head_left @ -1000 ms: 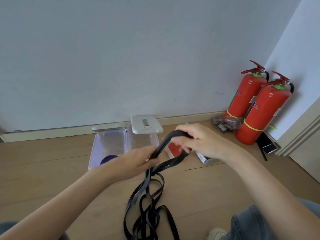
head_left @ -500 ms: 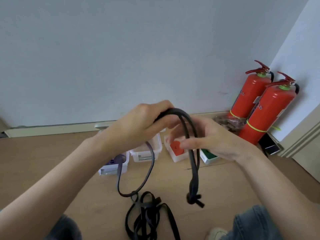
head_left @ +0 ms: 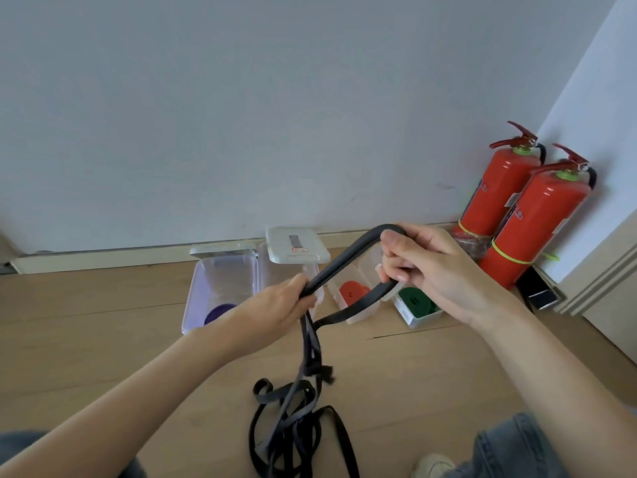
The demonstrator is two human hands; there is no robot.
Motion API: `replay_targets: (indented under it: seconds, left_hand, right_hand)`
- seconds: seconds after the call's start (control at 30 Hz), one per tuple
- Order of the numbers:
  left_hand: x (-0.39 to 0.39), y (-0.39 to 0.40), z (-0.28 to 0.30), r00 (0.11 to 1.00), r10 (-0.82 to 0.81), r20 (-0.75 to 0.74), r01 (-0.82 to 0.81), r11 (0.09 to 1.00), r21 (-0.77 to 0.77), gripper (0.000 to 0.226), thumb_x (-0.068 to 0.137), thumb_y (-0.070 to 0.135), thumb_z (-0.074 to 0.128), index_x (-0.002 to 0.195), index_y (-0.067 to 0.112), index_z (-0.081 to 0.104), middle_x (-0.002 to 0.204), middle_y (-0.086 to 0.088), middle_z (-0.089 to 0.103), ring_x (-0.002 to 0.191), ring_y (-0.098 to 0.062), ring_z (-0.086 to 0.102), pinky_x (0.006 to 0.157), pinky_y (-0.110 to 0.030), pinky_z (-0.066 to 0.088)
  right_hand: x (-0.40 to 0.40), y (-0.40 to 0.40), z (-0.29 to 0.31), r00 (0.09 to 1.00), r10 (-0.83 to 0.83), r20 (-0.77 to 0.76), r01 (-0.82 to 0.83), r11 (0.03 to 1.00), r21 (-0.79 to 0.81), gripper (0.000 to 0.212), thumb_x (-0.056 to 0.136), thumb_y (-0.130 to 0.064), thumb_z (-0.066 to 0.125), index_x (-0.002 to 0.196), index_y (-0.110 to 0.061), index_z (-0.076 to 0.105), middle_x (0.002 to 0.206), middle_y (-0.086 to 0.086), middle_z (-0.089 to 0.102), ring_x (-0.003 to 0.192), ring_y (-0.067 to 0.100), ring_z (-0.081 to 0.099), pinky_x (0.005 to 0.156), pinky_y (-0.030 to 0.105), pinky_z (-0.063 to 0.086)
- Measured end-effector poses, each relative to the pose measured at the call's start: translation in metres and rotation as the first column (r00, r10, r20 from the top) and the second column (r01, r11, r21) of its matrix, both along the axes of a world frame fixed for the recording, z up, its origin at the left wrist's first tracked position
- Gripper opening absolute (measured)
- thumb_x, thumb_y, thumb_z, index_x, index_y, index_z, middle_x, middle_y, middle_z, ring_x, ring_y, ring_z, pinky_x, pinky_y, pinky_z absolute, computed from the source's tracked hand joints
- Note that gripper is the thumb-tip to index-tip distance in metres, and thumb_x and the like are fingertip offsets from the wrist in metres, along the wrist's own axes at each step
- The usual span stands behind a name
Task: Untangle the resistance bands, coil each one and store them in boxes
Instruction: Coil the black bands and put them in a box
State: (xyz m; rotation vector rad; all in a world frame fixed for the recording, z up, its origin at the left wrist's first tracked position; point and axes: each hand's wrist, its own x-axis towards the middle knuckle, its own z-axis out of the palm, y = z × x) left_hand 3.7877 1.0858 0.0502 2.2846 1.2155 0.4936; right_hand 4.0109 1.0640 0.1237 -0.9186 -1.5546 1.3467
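Wood-plank floor (head_left: 103,339) w/ clear plastic boxes (head_left: 220,288) by the wall: purple, red & green coils already stored, one box seems empty. Black flat resistance band (head_left: 344,267) not yet coiled; tangled heap on floor w/ knot. Left hand (head_left: 275,312) grips strands, right hand (head_left: 424,267) pinches loop top.

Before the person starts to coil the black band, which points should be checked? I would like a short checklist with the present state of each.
1. Left hand grips the black band: ok.
2. Right hand holds the band's bend: ok.
3. Band free of tangles: not ok, a knot and a loose pile on the floor remain.
4. Empty box ready: cannot tell; the lidded box is partly hidden.
5. Purple, red and green bands already boxed: ok.
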Motion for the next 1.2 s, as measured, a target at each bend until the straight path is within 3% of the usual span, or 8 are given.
replay_targets:
  seconds: [0.2, 0.3, 0.4, 0.5, 0.67, 1.0, 1.1, 1.2]
  left_hand:
    - [-0.019, 0.001, 0.088, 0.783, -0.022, 0.621, 0.013, 1.0, 0.019, 0.021, 0.089, 0.036, 0.045, 0.068, 0.032, 0.046, 0.053, 0.012, 0.048, 0.042, -0.01, 0.043, 0.044, -0.021, 0.04]
    - [-0.015, -0.008, 0.101, 0.863, -0.123, 0.49, 0.142, 0.99, -0.001, 0.025, 0.09, 0.034, 0.045, 0.065, 0.036, 0.048, 0.05, 0.016, 0.043, 0.042, -0.003, 0.034, 0.041, -0.013, 0.031]
    - [0.003, -0.013, 0.085, 0.953, -0.213, 0.216, 0.218, 0.976, 0.003, 0.027, 0.095, 0.026, 0.046, 0.069, 0.03, 0.044, 0.052, 0.02, 0.048, 0.047, 0.0, 0.043, 0.046, -0.011, 0.034]
    - [0.009, -0.01, 0.064, 0.965, -0.233, 0.118, 0.236, 0.972, -0.011, 0.025, 0.097, 0.023, 0.044, 0.072, 0.027, 0.042, 0.052, 0.018, 0.05, 0.052, 0.005, 0.047, 0.052, -0.008, 0.036]
    - [0.006, -0.004, 0.027, 0.967, -0.166, 0.194, 0.186, 0.979, -0.088, 0.017, 0.098, 0.029, 0.037, 0.081, 0.032, 0.039, 0.069, 0.014, 0.057, 0.063, 0.008, 0.053, 0.062, -0.006, 0.038]
    - [-0.002, 0.005, -0.001, 0.987, -0.057, 0.151, 0.077, 0.988, -0.132, 0.02, 0.098, 0.027, 0.038, 0.079, 0.032, 0.038, 0.079, 0.009, 0.065, 0.068, 0.006, 0.056, 0.065, -0.007, 0.04]
    - [-0.007, 0.008, 0.02, 0.975, -0.007, 0.222, 0.02, 0.998, -0.057, 0.022, 0.097, 0.021, 0.04, 0.078, 0.03, 0.046, 0.074, 0.008, 0.064, 0.068, -0.002, 0.058, 0.064, -0.014, 0.045]
    - [-0.015, 0.01, 0.048, 0.954, -0.006, 0.301, -0.016, 0.997, 0.07, 0.021, 0.096, 0.023, 0.041, 0.077, 0.03, 0.047, 0.066, 0.008, 0.063, 0.057, -0.009, 0.056, 0.056, -0.02, 0.045]
  right_hand:
    - [0.021, 0.004, -0.004, 0.942, 0.039, 0.332, -0.048, 0.999, 0.018, 0.026, 0.084, -0.04, 0.053, 0.088, -0.016, 0.061, 0.055, -0.01, 0.042, 0.054, 0.01, 0.046, 0.072, 0.027, 0.049]
    - [0.011, 0.001, -0.008, 0.826, 0.236, 0.511, -0.224, 0.971, -0.086, 0.023, 0.085, -0.033, 0.061, 0.097, -0.013, 0.061, 0.077, -0.006, 0.064, 0.078, 0.009, 0.063, 0.082, 0.02, 0.049]
    - [-0.006, -0.002, -0.014, 0.863, 0.218, 0.455, -0.201, 0.976, -0.087, 0.037, 0.075, -0.03, 0.074, 0.109, -0.028, 0.06, 0.102, -0.013, 0.068, 0.102, 0.002, 0.06, 0.09, 0.023, 0.049]
    - [-0.026, -0.005, -0.019, 0.894, 0.17, 0.414, -0.189, 0.982, 0.006, 0.004, 0.088, -0.018, 0.062, 0.084, -0.019, 0.062, 0.075, -0.004, 0.063, 0.078, 0.011, 0.06, 0.078, 0.028, 0.047]
    - [-0.026, 0.0, -0.015, 0.957, 0.001, 0.291, -0.023, 0.997, 0.073, 0.02, 0.094, -0.019, 0.052, 0.077, -0.026, 0.06, 0.056, -0.012, 0.047, 0.057, 0.005, 0.045, 0.058, 0.012, 0.036]
    - [-0.005, 0.01, -0.017, 0.996, -0.074, -0.051, 0.074, 0.997, -0.011, 0.026, 0.089, -0.029, 0.052, 0.064, -0.023, 0.055, 0.058, -0.008, 0.042, 0.059, 0.012, 0.05, 0.077, 0.038, 0.042]
    - [0.007, 0.013, -0.014, 0.97, -0.101, 0.222, 0.097, 0.995, 0.031, 0.032, 0.092, -0.035, 0.051, 0.063, -0.022, 0.054, 0.059, -0.006, 0.048, 0.06, 0.016, 0.051, 0.08, 0.04, 0.045]
    - [0.016, 0.015, -0.014, 0.676, -0.051, 0.735, 0.033, 0.999, 0.039, 0.012, 0.087, -0.036, 0.06, 0.085, -0.024, 0.063, 0.083, 0.001, 0.065, 0.082, 0.025, 0.061, 0.078, 0.034, 0.044]
